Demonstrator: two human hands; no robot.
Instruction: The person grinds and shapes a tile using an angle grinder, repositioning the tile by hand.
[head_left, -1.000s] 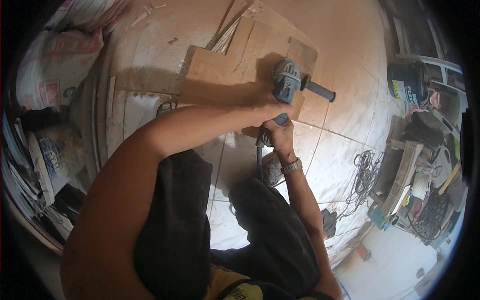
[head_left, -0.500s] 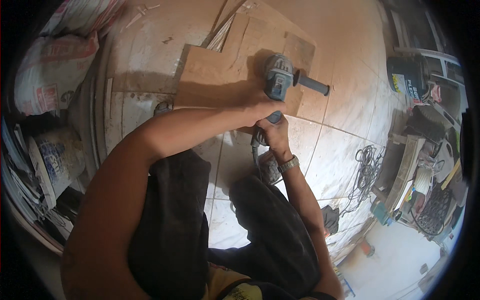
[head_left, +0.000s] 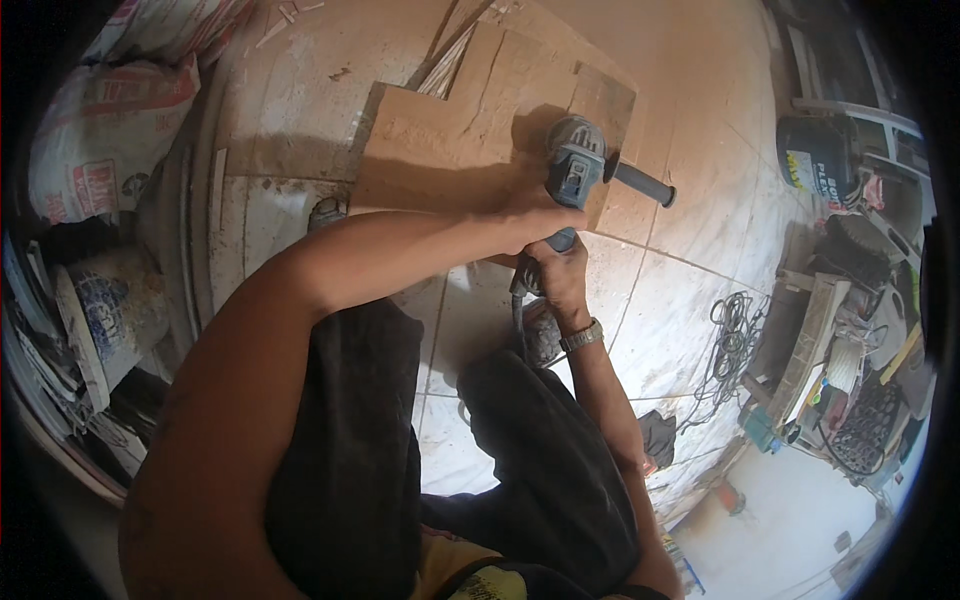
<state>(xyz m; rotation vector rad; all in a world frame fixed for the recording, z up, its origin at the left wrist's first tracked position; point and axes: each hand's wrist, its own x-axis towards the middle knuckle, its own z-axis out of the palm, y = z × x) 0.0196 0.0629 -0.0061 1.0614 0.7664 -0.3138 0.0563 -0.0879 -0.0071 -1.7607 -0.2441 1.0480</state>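
Observation:
Both my hands are closed around an angle grinder [head_left: 574, 177], held over a dusty brown board [head_left: 430, 135] on the floor. My left hand [head_left: 540, 222] wraps the middle of its body, just behind the head. Nearer to me, my right hand [head_left: 562, 270] grips the rear end, where the cord hangs down. The black side handle [head_left: 645, 186] sticks out to the right with no hand on it. The metal guard faces up; the disc beneath is hidden, so I cannot tell whether it touches the board. A metal-band watch [head_left: 582, 337] circles my right wrist.
Tiled floor [head_left: 690, 310] with brown dust surrounds the board. A coiled dark cable [head_left: 735, 340] lies to the right. Beyond it are a black bucket [head_left: 815, 160] and a cluttered crate [head_left: 830, 340]. Filled sacks [head_left: 120, 145] and a dirty white bucket [head_left: 115, 310] stand at left.
The grinder has shifted a little to the right and slightly toward me, and both hands have moved with it. Their grip looks the same.

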